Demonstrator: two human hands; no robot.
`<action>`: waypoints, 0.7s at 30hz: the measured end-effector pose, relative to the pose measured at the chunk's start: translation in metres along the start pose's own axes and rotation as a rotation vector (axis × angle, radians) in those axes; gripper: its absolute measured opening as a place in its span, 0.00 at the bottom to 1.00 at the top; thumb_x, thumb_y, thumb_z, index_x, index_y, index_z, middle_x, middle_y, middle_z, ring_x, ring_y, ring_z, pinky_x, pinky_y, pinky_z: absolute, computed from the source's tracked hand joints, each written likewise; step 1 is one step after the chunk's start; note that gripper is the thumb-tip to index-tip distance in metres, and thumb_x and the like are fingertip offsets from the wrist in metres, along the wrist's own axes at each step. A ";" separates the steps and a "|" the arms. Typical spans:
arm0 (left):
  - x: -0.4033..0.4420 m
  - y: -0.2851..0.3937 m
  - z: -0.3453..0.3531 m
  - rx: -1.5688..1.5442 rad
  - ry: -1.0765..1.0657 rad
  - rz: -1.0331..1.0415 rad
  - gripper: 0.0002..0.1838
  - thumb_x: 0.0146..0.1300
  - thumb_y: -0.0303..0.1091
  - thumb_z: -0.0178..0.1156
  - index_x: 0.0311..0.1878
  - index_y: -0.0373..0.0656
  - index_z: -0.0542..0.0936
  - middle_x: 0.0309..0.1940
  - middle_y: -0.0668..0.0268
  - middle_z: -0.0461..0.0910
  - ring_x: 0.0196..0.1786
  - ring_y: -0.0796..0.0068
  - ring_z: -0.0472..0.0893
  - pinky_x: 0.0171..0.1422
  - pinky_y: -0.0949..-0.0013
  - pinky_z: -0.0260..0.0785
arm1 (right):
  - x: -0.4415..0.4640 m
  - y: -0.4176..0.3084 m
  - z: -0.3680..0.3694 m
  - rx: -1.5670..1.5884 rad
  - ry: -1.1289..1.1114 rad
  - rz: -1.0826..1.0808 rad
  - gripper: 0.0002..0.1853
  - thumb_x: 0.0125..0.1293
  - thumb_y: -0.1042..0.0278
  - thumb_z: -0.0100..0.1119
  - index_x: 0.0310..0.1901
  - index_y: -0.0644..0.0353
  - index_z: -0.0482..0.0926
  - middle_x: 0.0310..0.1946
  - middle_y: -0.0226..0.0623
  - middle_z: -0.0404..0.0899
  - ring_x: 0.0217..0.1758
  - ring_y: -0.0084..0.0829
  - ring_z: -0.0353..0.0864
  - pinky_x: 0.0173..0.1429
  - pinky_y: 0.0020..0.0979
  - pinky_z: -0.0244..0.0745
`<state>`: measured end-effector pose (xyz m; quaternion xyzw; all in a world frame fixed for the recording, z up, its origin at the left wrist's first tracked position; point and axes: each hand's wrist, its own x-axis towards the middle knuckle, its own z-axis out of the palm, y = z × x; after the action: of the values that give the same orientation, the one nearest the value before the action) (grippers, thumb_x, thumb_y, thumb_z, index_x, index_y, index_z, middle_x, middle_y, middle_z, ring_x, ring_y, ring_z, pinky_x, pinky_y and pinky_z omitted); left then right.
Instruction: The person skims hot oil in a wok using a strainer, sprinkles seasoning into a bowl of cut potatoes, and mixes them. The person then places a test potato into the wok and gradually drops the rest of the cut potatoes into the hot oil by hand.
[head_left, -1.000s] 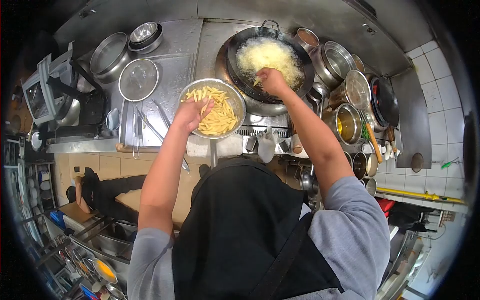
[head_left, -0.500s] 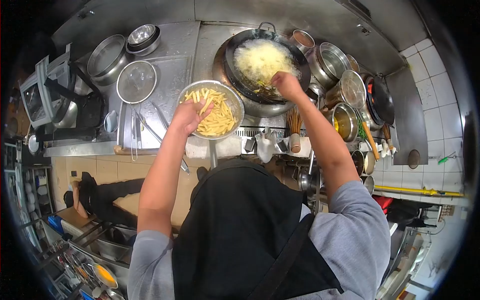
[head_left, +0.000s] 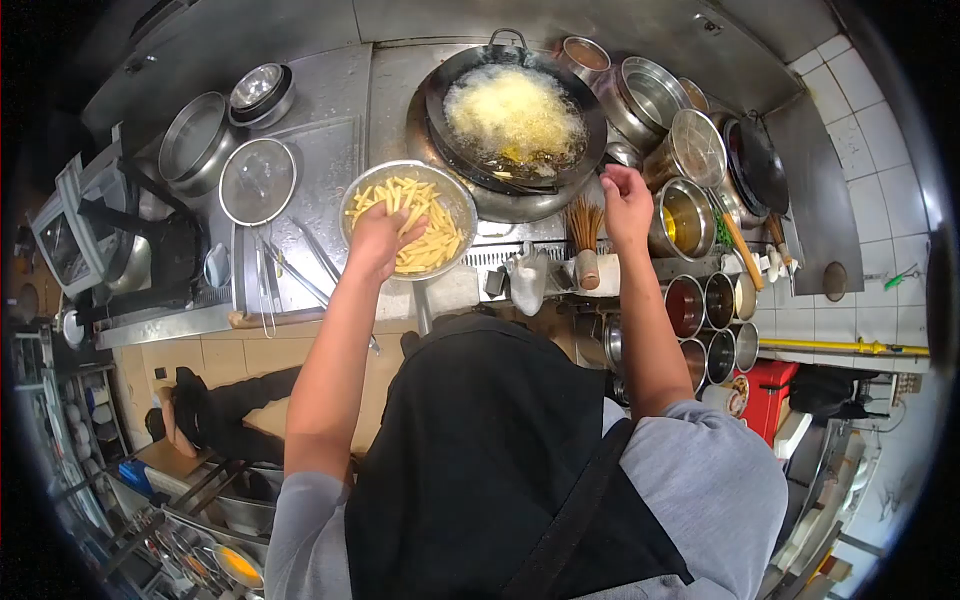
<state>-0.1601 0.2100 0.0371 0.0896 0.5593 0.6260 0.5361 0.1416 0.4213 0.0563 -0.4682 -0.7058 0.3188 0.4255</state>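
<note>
My left hand (head_left: 382, 238) is inside a long-handled round metal bowl (head_left: 464, 212), its fingers closed around some pale cut potato fries (head_left: 428, 240). More fries lie loose around it. My right hand (head_left: 628, 205) is raised right of the wok, with curled fingers, close to a ladle head (head_left: 622, 154). Whether anything is in those fingers is hidden. Behind both hands, a large black wok (head_left: 450, 135) holds bubbling oil (head_left: 515, 110) with pale foam and yellowish pieces near its front edge.
Left on the steel counter lie a round mesh strainer (head_left: 258, 182), tongs (head_left: 310, 280) and metal bowls (head_left: 195, 140). To the right stand a pot of yellow oil (head_left: 684, 222), a bamboo brush (head_left: 585, 235) and several pots. Another person (head_left: 215, 415) is at the lower left.
My right hand has drawn back from over the wok towards the right and nearer my body. My left hand has sunk lower among the fries. The view has shifted slightly.
</note>
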 end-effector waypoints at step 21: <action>0.167 0.001 0.135 1.731 -0.155 0.372 0.24 0.67 0.50 0.53 0.50 0.39 0.82 0.58 0.49 0.78 0.46 0.41 0.82 0.52 0.41 0.71 | 0.059 0.042 0.091 -0.368 -0.465 0.004 0.11 0.58 0.72 0.58 0.42 0.58 0.84 0.37 0.50 0.84 0.42 0.45 0.84 0.51 0.39 0.78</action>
<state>-0.1332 0.4202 0.0054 0.5949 0.7750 0.0530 0.2064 0.0648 0.4872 -0.0009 -0.4534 -0.8293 0.2850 0.1597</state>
